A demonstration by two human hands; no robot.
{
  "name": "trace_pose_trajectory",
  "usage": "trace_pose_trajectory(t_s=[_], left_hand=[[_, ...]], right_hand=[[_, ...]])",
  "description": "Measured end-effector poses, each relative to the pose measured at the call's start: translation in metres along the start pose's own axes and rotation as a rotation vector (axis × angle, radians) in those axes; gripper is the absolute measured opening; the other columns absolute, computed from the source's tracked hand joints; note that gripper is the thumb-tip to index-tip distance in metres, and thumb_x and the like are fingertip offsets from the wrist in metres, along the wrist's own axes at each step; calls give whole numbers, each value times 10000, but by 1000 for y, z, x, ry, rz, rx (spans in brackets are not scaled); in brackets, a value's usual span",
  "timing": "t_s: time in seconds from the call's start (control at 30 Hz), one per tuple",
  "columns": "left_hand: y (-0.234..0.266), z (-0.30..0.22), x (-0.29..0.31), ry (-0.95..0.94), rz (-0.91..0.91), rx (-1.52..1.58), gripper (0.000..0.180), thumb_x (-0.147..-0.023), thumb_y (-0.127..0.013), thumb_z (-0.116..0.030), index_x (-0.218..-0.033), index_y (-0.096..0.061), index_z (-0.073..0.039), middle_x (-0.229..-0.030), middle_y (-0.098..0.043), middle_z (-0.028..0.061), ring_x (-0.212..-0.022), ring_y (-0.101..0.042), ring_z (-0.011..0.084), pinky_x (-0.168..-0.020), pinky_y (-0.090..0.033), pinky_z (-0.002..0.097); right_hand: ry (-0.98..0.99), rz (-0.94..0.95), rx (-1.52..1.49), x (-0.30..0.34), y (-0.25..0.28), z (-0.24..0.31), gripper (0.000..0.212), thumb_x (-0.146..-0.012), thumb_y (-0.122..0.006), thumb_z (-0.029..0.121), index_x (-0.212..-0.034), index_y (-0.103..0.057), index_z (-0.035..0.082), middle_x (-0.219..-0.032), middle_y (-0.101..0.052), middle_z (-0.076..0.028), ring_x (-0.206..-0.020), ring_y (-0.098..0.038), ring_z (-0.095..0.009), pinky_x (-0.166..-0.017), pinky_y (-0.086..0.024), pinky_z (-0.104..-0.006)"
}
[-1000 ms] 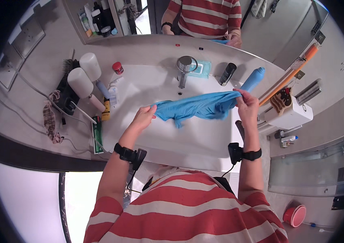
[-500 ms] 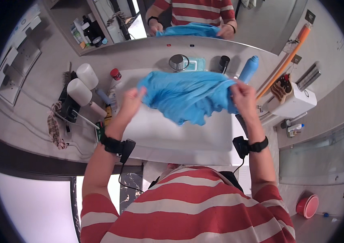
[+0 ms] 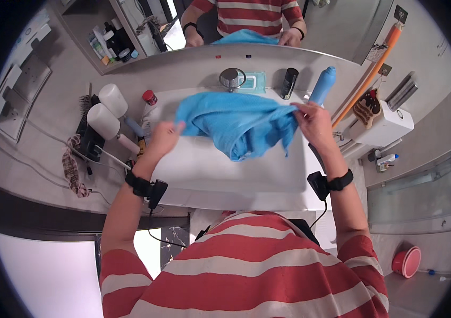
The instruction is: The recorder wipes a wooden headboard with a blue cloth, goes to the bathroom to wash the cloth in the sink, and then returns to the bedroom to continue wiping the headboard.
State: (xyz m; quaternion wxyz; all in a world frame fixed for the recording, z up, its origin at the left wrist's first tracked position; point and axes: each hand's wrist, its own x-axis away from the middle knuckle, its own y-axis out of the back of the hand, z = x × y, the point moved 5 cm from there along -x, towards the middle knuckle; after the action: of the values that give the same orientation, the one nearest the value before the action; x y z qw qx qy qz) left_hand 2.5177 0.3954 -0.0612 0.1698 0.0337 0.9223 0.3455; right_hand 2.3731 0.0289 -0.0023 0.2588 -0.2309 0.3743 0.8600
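A blue cloth (image 3: 236,124) hangs in folds above the white sink (image 3: 225,183), stretched between my hands. My left hand (image 3: 165,140) pinches its left edge, the fingertips slightly blurred. At the cloth's upper right corner, my right hand (image 3: 314,123) grips the fabric between thumb and fingers. The middle of the cloth sags toward the basin in a bunched, pointed fold. Behind it, the round metal faucet (image 3: 230,79) shows, while the cloth hides part of the basin's back.
Behind the sink stand a wipes pack (image 3: 252,82), a black can (image 3: 289,84) and a blue bottle (image 3: 323,85). A red-capped bottle (image 3: 150,97) and white containers (image 3: 103,121) are at left. An orange tube (image 3: 371,71) runs along the right wall. A mirror (image 3: 283,40) spans the back.
The cloth's hanging lower edge has gathered into a narrower fold in the middle. Both hands still hold it; the left one sits slightly lower and further left in view.
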Motion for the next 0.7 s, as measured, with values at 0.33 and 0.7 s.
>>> trace_pose_trajectory(t_s=[0.33, 0.7], left_hand=[[83, -91, 73, 131, -173, 544, 249, -827, -556, -280, -782, -632, -47, -654, -513, -71, -582, -412, 24, -545, -345, 177], [89, -60, 281, 380, 242, -87, 245, -727, -599, -130, -954, -578, -41, -742, -593, 119, -706, -571, 165, -659, -465, 303]], right_hand=[[-297, 64, -807, -3, 0, 28, 426, -851, -497, 302, -1222, -435, 102, -832, -583, -26, -672, -553, -135, -575, -448, -256], [658, 874, -1144, 107, -64, 217, 857, -663, -662, 283, -1332, -184, 41, -1360, -251, -129, -1248, -247, -221, -1008, -199, -322]])
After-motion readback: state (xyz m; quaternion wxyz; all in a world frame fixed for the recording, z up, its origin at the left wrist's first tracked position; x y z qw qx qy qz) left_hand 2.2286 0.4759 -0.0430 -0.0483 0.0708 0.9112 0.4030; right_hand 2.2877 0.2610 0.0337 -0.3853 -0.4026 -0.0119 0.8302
